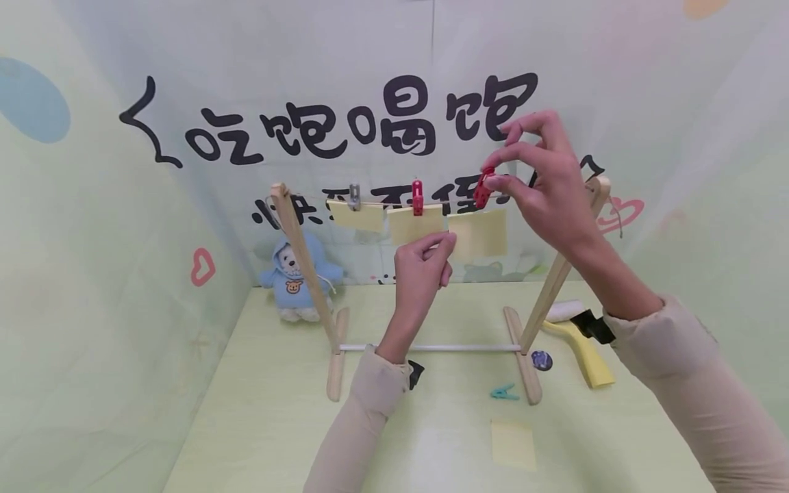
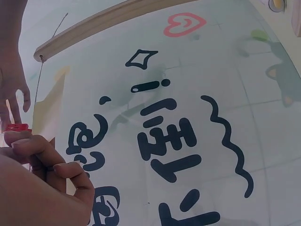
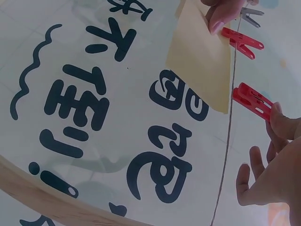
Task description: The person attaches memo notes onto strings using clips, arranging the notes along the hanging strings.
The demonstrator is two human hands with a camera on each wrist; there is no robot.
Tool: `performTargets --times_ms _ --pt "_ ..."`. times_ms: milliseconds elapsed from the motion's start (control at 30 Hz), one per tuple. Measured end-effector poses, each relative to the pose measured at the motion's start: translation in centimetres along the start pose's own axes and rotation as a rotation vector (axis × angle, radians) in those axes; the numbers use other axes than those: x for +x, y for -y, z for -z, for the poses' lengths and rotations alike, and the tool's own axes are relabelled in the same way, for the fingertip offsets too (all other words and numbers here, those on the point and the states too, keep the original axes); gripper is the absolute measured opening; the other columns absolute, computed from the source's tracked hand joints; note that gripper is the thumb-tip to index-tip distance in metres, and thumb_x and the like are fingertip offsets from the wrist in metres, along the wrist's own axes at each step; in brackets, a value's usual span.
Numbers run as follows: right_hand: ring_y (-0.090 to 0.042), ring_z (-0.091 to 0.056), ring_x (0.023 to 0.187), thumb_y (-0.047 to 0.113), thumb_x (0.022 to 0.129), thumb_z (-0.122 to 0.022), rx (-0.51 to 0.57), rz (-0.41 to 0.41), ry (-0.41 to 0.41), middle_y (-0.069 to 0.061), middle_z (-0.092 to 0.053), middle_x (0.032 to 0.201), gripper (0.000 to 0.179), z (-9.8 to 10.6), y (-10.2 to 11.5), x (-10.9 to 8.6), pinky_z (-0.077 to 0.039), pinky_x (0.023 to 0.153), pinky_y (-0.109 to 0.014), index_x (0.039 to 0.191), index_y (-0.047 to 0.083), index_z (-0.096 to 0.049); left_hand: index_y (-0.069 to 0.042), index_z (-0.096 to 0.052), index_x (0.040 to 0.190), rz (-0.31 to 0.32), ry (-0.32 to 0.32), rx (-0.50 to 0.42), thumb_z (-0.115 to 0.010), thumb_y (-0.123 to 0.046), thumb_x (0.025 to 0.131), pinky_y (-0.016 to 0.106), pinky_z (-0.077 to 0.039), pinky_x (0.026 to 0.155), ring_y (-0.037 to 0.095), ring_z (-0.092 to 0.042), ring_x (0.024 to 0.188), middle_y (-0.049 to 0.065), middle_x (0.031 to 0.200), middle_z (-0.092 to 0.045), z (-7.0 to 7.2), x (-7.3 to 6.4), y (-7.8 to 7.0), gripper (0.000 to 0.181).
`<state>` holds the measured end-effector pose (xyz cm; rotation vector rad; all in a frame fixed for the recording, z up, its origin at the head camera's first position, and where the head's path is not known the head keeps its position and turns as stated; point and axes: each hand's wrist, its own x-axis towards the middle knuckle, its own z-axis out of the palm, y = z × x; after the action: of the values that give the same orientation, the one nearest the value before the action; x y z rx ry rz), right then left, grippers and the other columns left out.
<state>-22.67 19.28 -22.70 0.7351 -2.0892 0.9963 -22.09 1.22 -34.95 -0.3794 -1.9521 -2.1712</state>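
Note:
My left hand point(image 1: 425, 263) pinches a pale yellow paper sheet point(image 1: 479, 234) by its lower left corner, holding it up against the string point(image 3: 225, 155). My right hand point(image 1: 548, 188) pinches a red clothespin point(image 1: 483, 189) between thumb and fingers. In the right wrist view this clothespin point(image 3: 251, 100) has its tip at the string, close to the sheet's point(image 3: 200, 63) upper edge; whether it grips the sheet cannot be told. To the left, another red clothespin point(image 1: 417, 197) and a grey clothespin point(image 1: 354, 196) each clip a yellow sheet point(image 1: 356, 218) to the string.
The string spans a wooden frame point(image 1: 308, 274) with a white crossbar point(image 1: 431, 348). On the table point(image 1: 246, 411) are a teal clothespin point(image 1: 504, 392), a loose yellow sheet point(image 1: 514, 444), a round dark badge point(image 1: 542, 360) and a yellow-handled tool point(image 1: 585, 352). A blue-clothed plush toy point(image 1: 296, 281) sits behind the left post.

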Motion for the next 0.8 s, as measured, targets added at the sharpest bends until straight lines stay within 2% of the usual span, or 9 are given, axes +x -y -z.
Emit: performTargets --times_ms 67,167,267,300,600,800 --pt "-0.021 -0.050 0.139 -0.008 0.093 -0.081 -0.004 -0.005 0.003 0.018 -0.045 0.117 0.009 -0.08 0.08 0.14 -0.037 0.110 -0.027 0.102 -0.010 -0.080 0.006 -0.080 0.118 -0.009 -0.003 0.002 -0.072 -0.016 0.107 0.021 -0.025 0.045 0.008 -0.044 0.045 -0.006 0.050 -0.051 0.03 0.09 -0.07 0.026" --pt "-0.025 -0.050 0.141 -0.008 0.094 -0.080 -0.011 -0.010 0.020 -0.002 -0.054 0.116 0.008 -0.22 0.15 0.27 -0.036 0.113 -0.033 0.102 -0.009 -0.080 0.007 -0.080 0.117 -0.018 -0.006 0.002 -0.072 -0.016 0.107 0.021 -0.026 0.045 0.008 -0.043 0.044 -0.007 0.050 -0.051 0.03 0.25 -0.14 0.026" --pt "-0.031 -0.050 0.142 -0.009 0.095 -0.080 -0.013 -0.006 0.040 -0.021 -0.054 0.120 0.008 -0.37 0.06 0.25 -0.035 0.119 -0.042 0.102 -0.009 -0.080 0.008 -0.079 0.118 -0.017 -0.003 0.001 -0.072 -0.015 0.107 0.020 -0.026 0.044 0.007 -0.043 0.044 -0.008 0.049 -0.051 -0.04 0.37 -0.16 0.026" --pt "-0.032 -0.050 0.142 -0.008 0.095 -0.079 -0.010 -0.005 0.046 -0.024 -0.054 0.121 0.007 -0.42 0.01 0.23 -0.034 0.121 -0.044 0.102 -0.009 -0.080 0.008 -0.079 0.118 -0.016 -0.004 0.000 -0.072 -0.014 0.107 0.020 -0.026 0.044 0.007 -0.043 0.043 -0.008 0.049 -0.051 -0.07 0.39 -0.19 0.026" --pt "-0.038 -0.050 0.141 -0.009 0.094 -0.080 -0.023 -0.003 0.059 -0.027 -0.055 0.121 0.008 -0.39 -0.05 0.00 -0.030 0.125 -0.048 0.102 -0.009 -0.079 0.007 -0.079 0.120 -0.013 -0.007 0.019 -0.071 -0.014 0.108 0.021 -0.024 0.043 0.006 -0.043 0.043 -0.009 0.049 -0.050 -0.16 0.40 -0.75 0.026" --pt "-0.038 -0.049 0.143 -0.009 0.092 -0.082 -0.027 -0.026 0.100 -0.024 -0.055 0.121 0.012 -0.42 0.08 -0.10 -0.025 0.125 -0.054 0.104 -0.006 -0.080 0.008 -0.078 0.121 -0.022 -0.004 0.018 -0.071 -0.013 0.108 0.021 -0.023 0.043 0.006 -0.043 0.042 -0.009 0.049 -0.050 -0.20 0.36 -0.84 0.026"
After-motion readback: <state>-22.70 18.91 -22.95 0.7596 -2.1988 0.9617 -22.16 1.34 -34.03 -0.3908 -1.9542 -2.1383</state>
